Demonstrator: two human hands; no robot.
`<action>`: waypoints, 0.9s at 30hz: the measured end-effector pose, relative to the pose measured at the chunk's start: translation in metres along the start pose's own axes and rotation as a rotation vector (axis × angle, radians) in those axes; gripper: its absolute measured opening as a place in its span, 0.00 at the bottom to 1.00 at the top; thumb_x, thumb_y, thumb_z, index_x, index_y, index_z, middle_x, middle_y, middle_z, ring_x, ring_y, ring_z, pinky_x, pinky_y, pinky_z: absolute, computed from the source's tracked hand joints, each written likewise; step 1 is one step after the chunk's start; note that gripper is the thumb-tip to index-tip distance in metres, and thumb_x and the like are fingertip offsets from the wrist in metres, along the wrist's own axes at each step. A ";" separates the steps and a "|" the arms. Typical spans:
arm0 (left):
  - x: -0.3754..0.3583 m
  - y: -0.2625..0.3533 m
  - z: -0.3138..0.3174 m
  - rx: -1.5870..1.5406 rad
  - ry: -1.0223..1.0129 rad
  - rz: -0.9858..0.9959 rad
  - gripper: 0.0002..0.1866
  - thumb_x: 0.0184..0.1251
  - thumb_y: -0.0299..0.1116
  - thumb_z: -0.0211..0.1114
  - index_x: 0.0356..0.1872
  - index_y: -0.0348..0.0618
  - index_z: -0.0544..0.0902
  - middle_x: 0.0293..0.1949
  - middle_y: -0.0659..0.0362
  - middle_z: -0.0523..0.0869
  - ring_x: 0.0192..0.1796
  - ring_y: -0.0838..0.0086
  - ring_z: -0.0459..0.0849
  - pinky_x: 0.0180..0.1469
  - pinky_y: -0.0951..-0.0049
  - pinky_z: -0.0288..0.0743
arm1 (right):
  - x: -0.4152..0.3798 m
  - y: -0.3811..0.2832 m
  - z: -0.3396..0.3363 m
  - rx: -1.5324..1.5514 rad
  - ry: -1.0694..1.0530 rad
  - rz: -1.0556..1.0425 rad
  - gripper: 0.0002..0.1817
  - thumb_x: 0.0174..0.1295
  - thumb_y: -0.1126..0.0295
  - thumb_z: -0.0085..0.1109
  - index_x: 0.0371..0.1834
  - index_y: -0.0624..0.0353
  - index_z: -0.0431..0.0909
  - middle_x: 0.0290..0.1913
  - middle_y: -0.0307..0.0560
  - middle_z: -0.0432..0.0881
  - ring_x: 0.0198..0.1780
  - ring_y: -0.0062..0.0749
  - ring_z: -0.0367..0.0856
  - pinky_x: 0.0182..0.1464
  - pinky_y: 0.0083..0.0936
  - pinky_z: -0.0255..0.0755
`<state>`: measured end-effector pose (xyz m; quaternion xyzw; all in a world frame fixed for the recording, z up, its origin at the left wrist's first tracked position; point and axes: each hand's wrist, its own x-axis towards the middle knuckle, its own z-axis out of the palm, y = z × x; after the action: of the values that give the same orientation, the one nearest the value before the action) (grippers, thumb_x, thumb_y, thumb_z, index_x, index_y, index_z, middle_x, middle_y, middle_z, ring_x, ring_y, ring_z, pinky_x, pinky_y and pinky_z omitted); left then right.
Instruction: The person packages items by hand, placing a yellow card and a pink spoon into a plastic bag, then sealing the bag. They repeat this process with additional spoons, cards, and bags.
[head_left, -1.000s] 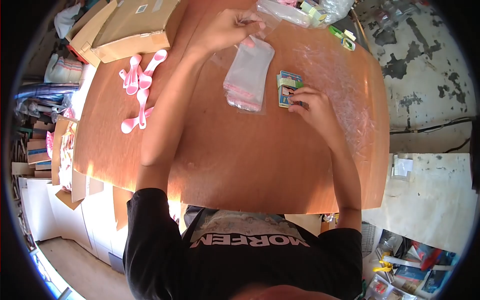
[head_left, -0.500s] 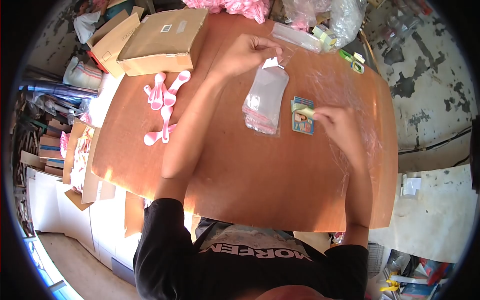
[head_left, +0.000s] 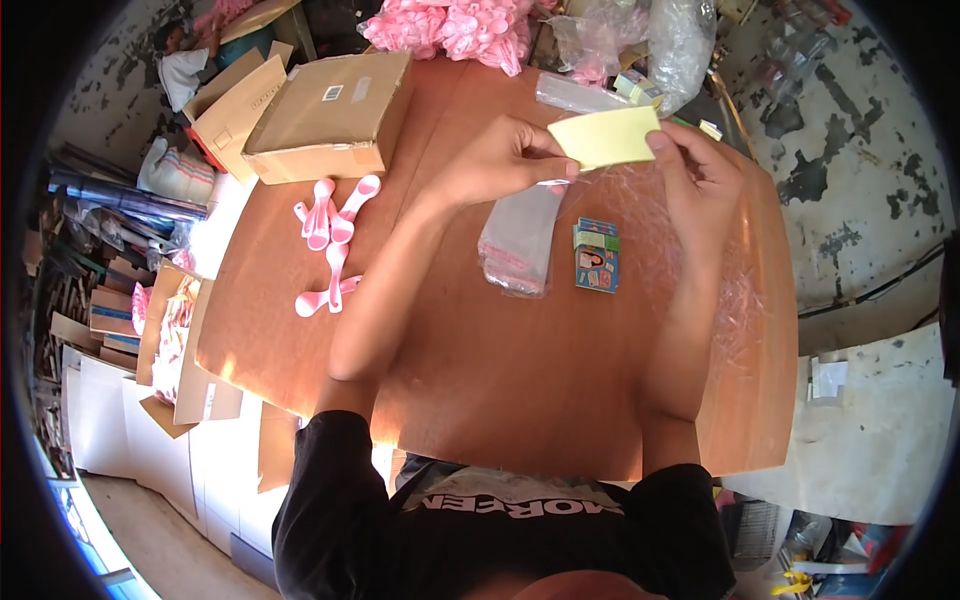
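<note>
A pale yellow card (head_left: pixel 606 138) is held up above the table's far half. My right hand (head_left: pixel 695 172) pinches its right end between thumb and fingers. My left hand (head_left: pixel 515 160) is closed at the card's left end, its thumb at the lower corner; a bit of clear plastic shows beneath it. Below lies a stack of clear plastic bags (head_left: pixel 520 240) with pinkish edges. Right of the bags is a small stack of blue printed cards (head_left: pixel 597 258). Several pink spoons (head_left: pixel 335 235) lie to the left of my left forearm.
A closed cardboard box (head_left: pixel 330 110) stands at the table's back left. Behind the back edge are a heap of pink items (head_left: pixel 450 30) and plastic bags (head_left: pixel 683 50). Crumpled clear film (head_left: pixel 735 300) lies on the right side. Another person (head_left: pixel 185 65) is at the far left.
My right hand has risen from the card stack with the yellow card, up beside my left hand. The camera view has shifted slightly.
</note>
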<state>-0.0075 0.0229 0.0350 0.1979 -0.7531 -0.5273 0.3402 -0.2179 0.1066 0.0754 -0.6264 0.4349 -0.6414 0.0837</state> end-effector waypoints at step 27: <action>-0.003 0.016 0.026 0.097 -0.013 0.069 0.18 0.65 0.31 0.69 0.54 0.35 0.83 0.46 0.55 0.89 0.47 0.80 0.83 0.51 0.76 0.79 | -0.009 0.009 -0.007 0.042 -0.829 0.285 0.12 0.59 0.73 0.64 0.45 0.65 0.82 0.42 0.50 0.84 0.43 0.30 0.83 0.46 0.27 0.77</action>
<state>-0.0236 0.0474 0.0435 0.1846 -0.7864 -0.4792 0.3433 -0.2258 0.1099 0.0641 -0.7629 0.4335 -0.3265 0.3514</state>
